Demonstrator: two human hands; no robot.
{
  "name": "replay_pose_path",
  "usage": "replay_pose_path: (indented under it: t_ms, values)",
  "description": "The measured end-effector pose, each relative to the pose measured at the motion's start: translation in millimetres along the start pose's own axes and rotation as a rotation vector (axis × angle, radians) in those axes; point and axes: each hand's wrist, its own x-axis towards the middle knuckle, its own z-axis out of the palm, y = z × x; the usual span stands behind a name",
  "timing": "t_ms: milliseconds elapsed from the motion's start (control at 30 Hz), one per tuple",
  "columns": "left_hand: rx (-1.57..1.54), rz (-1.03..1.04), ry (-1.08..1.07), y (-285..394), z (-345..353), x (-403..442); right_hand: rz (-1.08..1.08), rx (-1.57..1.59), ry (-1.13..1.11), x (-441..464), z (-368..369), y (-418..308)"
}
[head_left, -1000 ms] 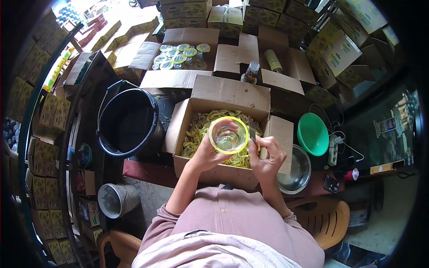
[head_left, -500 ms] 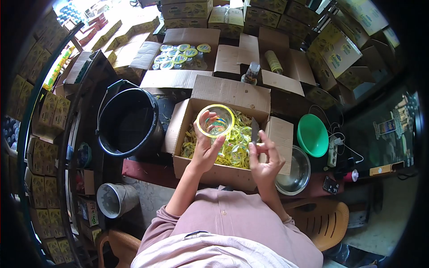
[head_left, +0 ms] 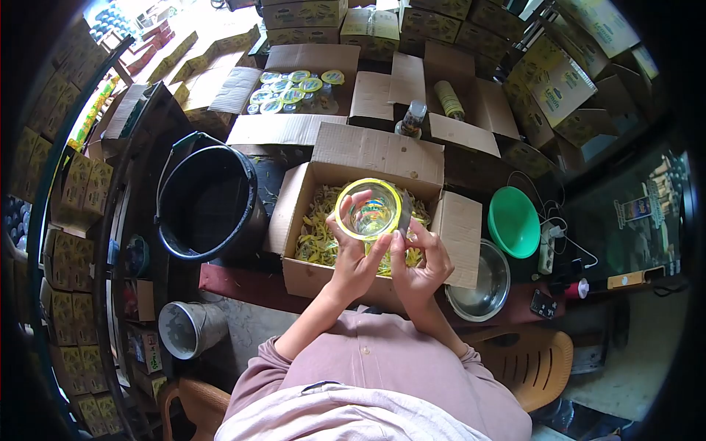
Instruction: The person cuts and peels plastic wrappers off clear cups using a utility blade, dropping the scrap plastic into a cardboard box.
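Observation:
My left hand is wrapped round a clear plastic cup, its open mouth ringed by a yellow rim and tilted up toward me. Between the fingers of my right hand is a dark knife blade, upright against the right side of the cup's rim. Both hands are over an open cardboard box. Inside the box lies a heap of thin yellow strips, partly hidden by the cup and hands.
A black bucket stands left, a grey bucket below it. Right are a green bowl, a metal bowl and a phone. Behind are a box of lidded cups, a jar and a cup stack.
The cup has moved right and slightly down in my left hand. My right hand has come left, bringing the knife from apart to the cup's rim.

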Motion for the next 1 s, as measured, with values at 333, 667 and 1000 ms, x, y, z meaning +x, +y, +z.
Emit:
replay_pose_path:
  t_ms: [333,667,1000]
  values:
    - [-0.042,-0.045,0.032,4,8,4,-0.082,-0.042,0.098,6,10,6]
    - [-0.195,-0.107,-0.058,-1,6,1,-0.003,-0.005,0.078,15,10,21]
    - [-0.491,-0.247,0.004,0,-2,7,0.010,-0.037,-0.018,8,-3,9]
